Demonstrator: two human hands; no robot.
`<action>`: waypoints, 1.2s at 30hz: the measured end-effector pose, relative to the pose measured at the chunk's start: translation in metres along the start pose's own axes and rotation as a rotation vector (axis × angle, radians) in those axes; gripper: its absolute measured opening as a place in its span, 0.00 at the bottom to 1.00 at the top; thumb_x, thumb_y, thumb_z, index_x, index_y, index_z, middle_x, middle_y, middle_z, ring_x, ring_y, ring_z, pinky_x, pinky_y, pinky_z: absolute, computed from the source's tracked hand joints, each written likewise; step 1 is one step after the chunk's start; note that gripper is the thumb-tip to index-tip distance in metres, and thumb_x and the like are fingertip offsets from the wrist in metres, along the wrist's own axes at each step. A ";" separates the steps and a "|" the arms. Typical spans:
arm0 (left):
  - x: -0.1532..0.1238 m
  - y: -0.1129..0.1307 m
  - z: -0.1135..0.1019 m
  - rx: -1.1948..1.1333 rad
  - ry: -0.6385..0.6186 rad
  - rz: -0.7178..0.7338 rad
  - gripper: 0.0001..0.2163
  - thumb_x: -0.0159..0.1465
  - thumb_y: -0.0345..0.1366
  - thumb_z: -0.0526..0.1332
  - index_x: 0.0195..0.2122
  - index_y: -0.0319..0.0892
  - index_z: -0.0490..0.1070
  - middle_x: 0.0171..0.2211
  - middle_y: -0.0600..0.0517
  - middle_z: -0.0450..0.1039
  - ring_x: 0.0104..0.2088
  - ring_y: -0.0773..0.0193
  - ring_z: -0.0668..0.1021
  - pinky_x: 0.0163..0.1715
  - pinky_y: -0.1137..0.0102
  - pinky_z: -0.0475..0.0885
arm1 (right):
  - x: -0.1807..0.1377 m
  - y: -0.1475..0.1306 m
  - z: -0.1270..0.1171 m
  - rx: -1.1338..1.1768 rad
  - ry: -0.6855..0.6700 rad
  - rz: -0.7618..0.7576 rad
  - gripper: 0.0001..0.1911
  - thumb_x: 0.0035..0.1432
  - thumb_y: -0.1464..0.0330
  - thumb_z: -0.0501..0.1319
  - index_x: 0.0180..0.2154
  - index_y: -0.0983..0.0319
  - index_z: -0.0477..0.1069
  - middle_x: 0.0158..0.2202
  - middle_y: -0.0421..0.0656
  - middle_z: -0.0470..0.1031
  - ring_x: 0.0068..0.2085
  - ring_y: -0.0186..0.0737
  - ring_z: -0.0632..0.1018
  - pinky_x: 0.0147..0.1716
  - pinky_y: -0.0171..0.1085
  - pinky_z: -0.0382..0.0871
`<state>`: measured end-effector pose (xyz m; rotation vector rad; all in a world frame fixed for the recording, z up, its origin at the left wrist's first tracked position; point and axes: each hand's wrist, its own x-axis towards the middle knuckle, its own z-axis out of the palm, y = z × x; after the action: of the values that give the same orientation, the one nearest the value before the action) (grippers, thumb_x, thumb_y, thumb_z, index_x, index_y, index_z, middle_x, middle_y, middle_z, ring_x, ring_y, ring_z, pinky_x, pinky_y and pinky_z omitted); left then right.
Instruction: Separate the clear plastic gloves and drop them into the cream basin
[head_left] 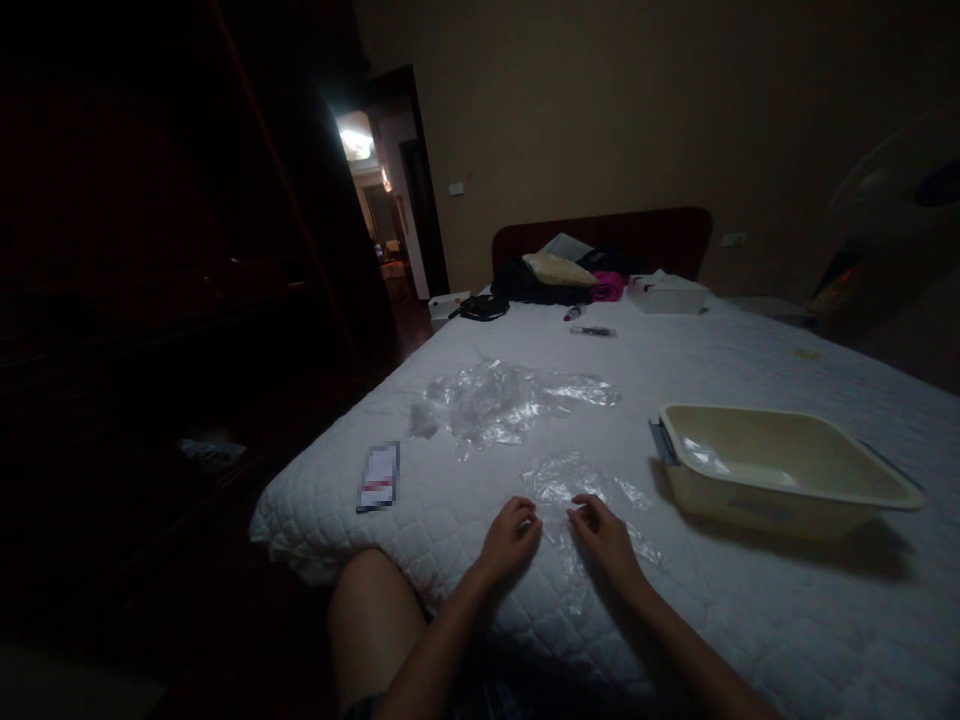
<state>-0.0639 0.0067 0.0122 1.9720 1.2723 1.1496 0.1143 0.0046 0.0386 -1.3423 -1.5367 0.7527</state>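
Stretches two bare forearms (448,640) forward, angled inward; holds the bare, loosely curled left hand (512,537) near but apart from the similarly curled bare right hand (606,540); bends one bare knee (377,605) at left.

by the dark red headboard (679,235)
a pale cushion (559,270) lies on dark fabric (517,283), pink cloth (606,288) beside a white box (671,297).

The nearer clear plastic film (562,476) is thin, crinkled and glossy; the farther plastic film (491,400) shines in the same creased way. Beneath them, the bedspread (442,505) is matt cloth, puckered by quilting. The tub (757,510) looks like smooth, hard plastic, shiny inside, and the headboard (679,240) like smooth wood.
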 end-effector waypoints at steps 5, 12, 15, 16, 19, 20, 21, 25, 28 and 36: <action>0.001 0.004 0.002 0.061 0.008 0.012 0.05 0.61 0.34 0.54 0.31 0.42 0.69 0.41 0.50 0.66 0.43 0.64 0.70 0.45 0.69 0.68 | 0.002 0.005 0.000 -0.251 0.002 -0.077 0.11 0.57 0.60 0.51 0.36 0.59 0.65 0.27 0.41 0.72 0.27 0.39 0.74 0.27 0.36 0.66; -0.002 0.002 0.002 0.133 0.000 0.013 0.05 0.59 0.34 0.56 0.36 0.43 0.69 0.46 0.48 0.65 0.46 0.60 0.70 0.47 0.64 0.68 | 0.000 0.004 -0.002 -0.514 -0.053 -0.283 0.10 0.59 0.67 0.50 0.31 0.61 0.68 0.32 0.45 0.71 0.36 0.42 0.73 0.36 0.38 0.65; -0.002 0.000 0.002 0.152 -0.007 0.036 0.05 0.60 0.34 0.56 0.35 0.43 0.70 0.48 0.47 0.64 0.46 0.60 0.71 0.48 0.64 0.68 | 0.001 0.007 -0.004 -0.561 -0.093 -0.292 0.12 0.59 0.67 0.49 0.31 0.61 0.70 0.33 0.47 0.71 0.36 0.42 0.72 0.37 0.39 0.65; -0.003 0.000 0.002 0.165 -0.007 0.047 0.05 0.60 0.34 0.56 0.35 0.43 0.70 0.48 0.47 0.64 0.46 0.61 0.71 0.48 0.65 0.68 | 0.002 0.008 -0.005 -0.571 -0.108 -0.284 0.13 0.59 0.67 0.49 0.30 0.61 0.71 0.32 0.47 0.71 0.36 0.42 0.72 0.37 0.39 0.65; -0.003 0.000 0.003 0.211 -0.007 0.086 0.05 0.61 0.33 0.55 0.33 0.42 0.71 0.47 0.47 0.65 0.46 0.61 0.71 0.48 0.66 0.68 | 0.005 0.007 -0.008 -0.557 -0.106 -0.249 0.13 0.59 0.67 0.50 0.31 0.62 0.72 0.32 0.47 0.71 0.36 0.42 0.72 0.38 0.39 0.65; -0.003 0.000 0.003 0.222 -0.007 0.097 0.05 0.61 0.33 0.55 0.34 0.42 0.71 0.47 0.47 0.65 0.46 0.61 0.71 0.48 0.66 0.68 | 0.006 0.006 -0.009 -0.533 -0.093 -0.237 0.13 0.59 0.67 0.49 0.32 0.63 0.72 0.33 0.48 0.71 0.37 0.42 0.73 0.39 0.39 0.65; -0.003 0.000 0.003 0.231 -0.005 0.107 0.05 0.61 0.33 0.55 0.34 0.42 0.71 0.46 0.47 0.66 0.46 0.61 0.71 0.48 0.66 0.68 | 0.008 0.004 -0.010 -0.495 -0.083 -0.223 0.14 0.59 0.67 0.49 0.34 0.63 0.72 0.34 0.48 0.72 0.38 0.42 0.73 0.40 0.40 0.65; -0.004 -0.001 0.003 0.262 0.024 0.154 0.06 0.61 0.33 0.55 0.37 0.42 0.71 0.46 0.47 0.67 0.46 0.61 0.71 0.46 0.65 0.69 | 0.015 -0.003 -0.005 -0.264 -0.183 -0.153 0.15 0.56 0.65 0.50 0.37 0.64 0.73 0.36 0.48 0.75 0.37 0.42 0.74 0.40 0.39 0.66; -0.004 -0.006 0.005 0.317 0.058 0.260 0.08 0.62 0.32 0.55 0.41 0.43 0.71 0.46 0.46 0.68 0.46 0.61 0.72 0.44 0.65 0.71 | 0.021 0.000 0.002 -0.134 -0.279 -0.031 0.15 0.50 0.64 0.54 0.34 0.64 0.75 0.35 0.48 0.77 0.37 0.43 0.76 0.41 0.40 0.66; -0.008 -0.011 0.008 0.637 0.091 0.732 0.08 0.64 0.28 0.53 0.41 0.40 0.70 0.47 0.46 0.72 0.53 0.56 0.70 0.47 0.58 0.70 | 0.023 0.020 0.007 0.105 -0.214 0.217 0.15 0.42 0.61 0.59 0.30 0.64 0.75 0.32 0.48 0.77 0.35 0.45 0.77 0.36 0.40 0.69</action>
<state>-0.0640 0.0045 -0.0032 3.0578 1.0555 1.2470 0.1162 0.0324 0.0239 -1.4000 -1.5062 1.1285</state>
